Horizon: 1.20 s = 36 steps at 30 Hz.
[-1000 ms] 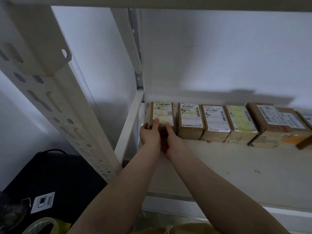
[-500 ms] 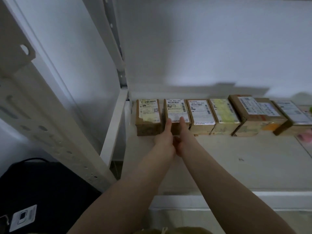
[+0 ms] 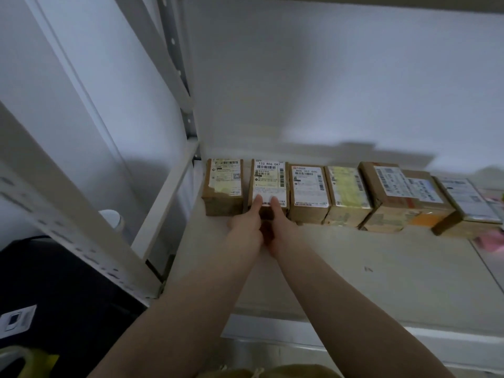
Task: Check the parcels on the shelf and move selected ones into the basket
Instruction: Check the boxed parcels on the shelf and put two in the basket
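A row of several brown cardboard parcels with printed labels stands along the back of the white shelf point(image 3: 368, 271). Both my hands are at the second parcel from the left point(image 3: 268, 177). My left hand point(image 3: 245, 230) and my right hand point(image 3: 282, 230) sit side by side at its front face. Each thumb lies on the lower edge of its label, and the fingers are hidden below. The leftmost parcel point(image 3: 225, 186) stands free beside them, and the third parcel point(image 3: 308, 186) touches the held one on the right. No basket can be made out for certain.
A white perforated shelf post point(image 3: 68, 214) slants across the left. Below it lies a black object point(image 3: 60, 290) with a white sticker. More parcels point(image 3: 387, 192) run to the right edge. A tan shape point(image 3: 267, 372) shows at the bottom edge.
Both hands left the leftmost parcel and moved right to the second one, where they now rest with thumbs on its label. The view shifted right along the shelf.
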Tool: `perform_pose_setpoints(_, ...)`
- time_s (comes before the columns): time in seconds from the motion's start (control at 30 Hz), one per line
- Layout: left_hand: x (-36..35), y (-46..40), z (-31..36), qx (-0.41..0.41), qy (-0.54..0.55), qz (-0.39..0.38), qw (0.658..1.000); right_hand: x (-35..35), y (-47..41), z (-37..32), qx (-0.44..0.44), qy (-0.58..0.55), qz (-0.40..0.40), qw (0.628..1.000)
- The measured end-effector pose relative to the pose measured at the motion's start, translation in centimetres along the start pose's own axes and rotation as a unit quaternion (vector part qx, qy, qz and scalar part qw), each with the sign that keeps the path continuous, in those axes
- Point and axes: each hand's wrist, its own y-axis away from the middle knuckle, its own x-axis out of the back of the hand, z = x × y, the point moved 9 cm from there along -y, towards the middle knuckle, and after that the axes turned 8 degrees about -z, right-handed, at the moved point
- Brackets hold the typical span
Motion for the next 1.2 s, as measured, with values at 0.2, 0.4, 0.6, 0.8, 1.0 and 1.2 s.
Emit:
perform_pose_setpoints(0.2,0.7,3.1,0.5,-0.094,0.037,-0.041,0.994,0.5,-0.2,1.7,0.023,-0.010,-0.064,0.998)
perform_pose_setpoints(0.4,1.2,4.7,0.2,-0.125,0.042,-0.036,0.991,0.9,0.3,2.5,0.034,-0.067,-0.090,0.993)
perform_pose_setpoints(0.6,1.6,4.8,-0.2,-0.140,0.062,-0.037,0.988,1.4,0.9,2.2,0.047,-0.085,-0.089,0.991)
perform_pose_setpoints(0.8,1.6,5.1,-0.1,-0.151,0.070,-0.048,0.985,1.3,1.0,2.3,0.068,-0.092,-0.078,0.990)
perform_pose_setpoints(1.0,1.6,5.4,0.1,-0.156,0.079,-0.052,0.983,1.2,1.2,2.0,0.068,-0.105,-0.085,0.988)
perform_pose_setpoints(1.2,1.6,5.4,0.1,-0.151,0.082,-0.053,0.984,1.0,1.2,2.1,0.067,-0.108,-0.098,0.987)
